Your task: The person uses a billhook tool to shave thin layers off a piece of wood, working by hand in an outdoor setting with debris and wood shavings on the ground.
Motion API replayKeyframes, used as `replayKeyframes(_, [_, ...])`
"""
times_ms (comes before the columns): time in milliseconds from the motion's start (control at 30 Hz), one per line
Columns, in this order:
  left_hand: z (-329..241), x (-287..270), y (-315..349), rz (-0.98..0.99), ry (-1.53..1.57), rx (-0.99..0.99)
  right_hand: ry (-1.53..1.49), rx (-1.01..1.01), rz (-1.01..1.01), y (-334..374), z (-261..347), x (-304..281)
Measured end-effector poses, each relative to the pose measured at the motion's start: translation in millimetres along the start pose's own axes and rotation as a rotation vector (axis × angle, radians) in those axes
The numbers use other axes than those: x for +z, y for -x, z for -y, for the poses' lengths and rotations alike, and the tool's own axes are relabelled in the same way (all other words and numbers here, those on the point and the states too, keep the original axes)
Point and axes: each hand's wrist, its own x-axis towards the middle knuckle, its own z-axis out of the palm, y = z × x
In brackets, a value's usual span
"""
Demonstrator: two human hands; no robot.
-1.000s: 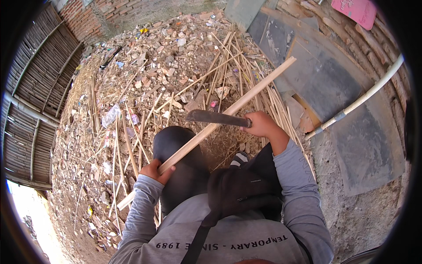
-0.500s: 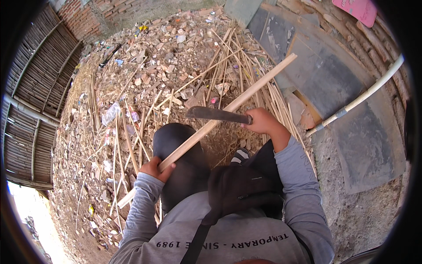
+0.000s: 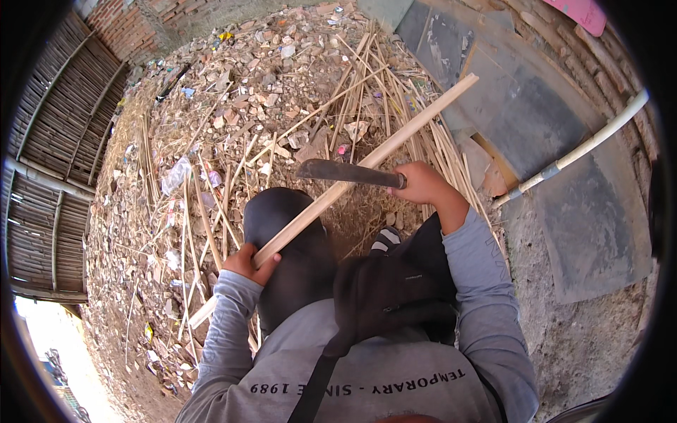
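A long pale strip, bamboo or wood (image 3: 317, 206), runs slantwise across my left knee, its far end up to the right. Near its lower end my left hand (image 3: 249, 264) is closed round it, and a short piece of the strip sticks out below the hand. In my right hand (image 3: 427, 187) is the handle of a dark machete (image 3: 345, 173), fingers wrapped round it. The blade points left and lies across the strip, over its middle; whether it cuts into the strip I cannot tell.
Many thin strips (image 3: 443, 151) lie in a pile ahead and to the right. More strips (image 3: 204, 211) stand near my left knee. Stony rubble with litter covers the ground. Dark flat sheets (image 3: 543, 120) and a white pipe (image 3: 575, 166) are at the right, a bamboo wall (image 3: 56, 141) at the left.
The strip and both hands have shifted slightly upward in view. The machete stays across the strip, and both grips are unchanged.
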Motion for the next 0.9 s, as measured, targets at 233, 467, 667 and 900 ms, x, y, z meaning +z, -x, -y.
replayKeyframes(233, [2,2,0,-0.015,0.002,0.006,-0.032,0.005,0.018,1,1,-1])
replayKeyframes(467, [0,2,-1,-0.006,0.008,-0.002,-0.022,0.006,0.031,0,0,-1])
replayKeyframes(667, [1,2,0,-0.041,-0.012,0.048,-0.025,-0.012,0.024,-1,-3,2])
replayKeyframes(900, [-3,-1,0,-0.023,-0.008,0.031,-0.02,-0.01,0.03,-3,-8,5])
